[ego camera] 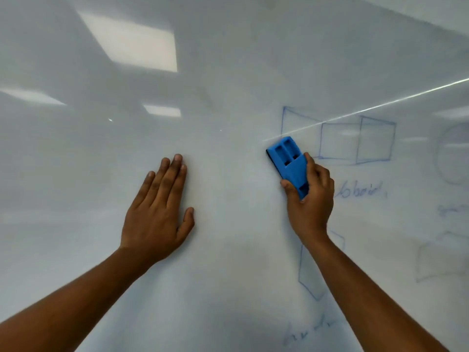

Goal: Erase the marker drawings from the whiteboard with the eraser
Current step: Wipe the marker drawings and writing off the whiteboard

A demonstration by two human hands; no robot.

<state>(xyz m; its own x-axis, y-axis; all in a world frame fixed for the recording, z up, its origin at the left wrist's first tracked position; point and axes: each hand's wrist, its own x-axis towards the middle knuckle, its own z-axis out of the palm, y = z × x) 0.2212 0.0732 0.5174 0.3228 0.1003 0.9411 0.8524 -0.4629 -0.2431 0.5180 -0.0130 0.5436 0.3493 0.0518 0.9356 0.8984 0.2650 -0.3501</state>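
Eraser [288, 161], clasped in the right hand [311, 201], should press flat and sweep rightward across the box drawing [355, 141]; left hand [157, 212] lies released, flat on the whiteboard [228, 72].

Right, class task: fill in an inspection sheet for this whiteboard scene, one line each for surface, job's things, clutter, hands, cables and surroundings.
Surface: whiteboard, glossy, left half wiped clean, ceiling lights reflected in it.
Job's things: blue eraser held against the board at the lower left corner of the box drawings; faint blue writing below them; another box outline partly behind the right forearm; a circle and more faint marks at the right edge.
Clutter: nothing seen.
Hands: left hand flat and open on the board; right hand closed round the eraser.
Cables: nothing seen.
Surroundings: nothing seen beyond the board.
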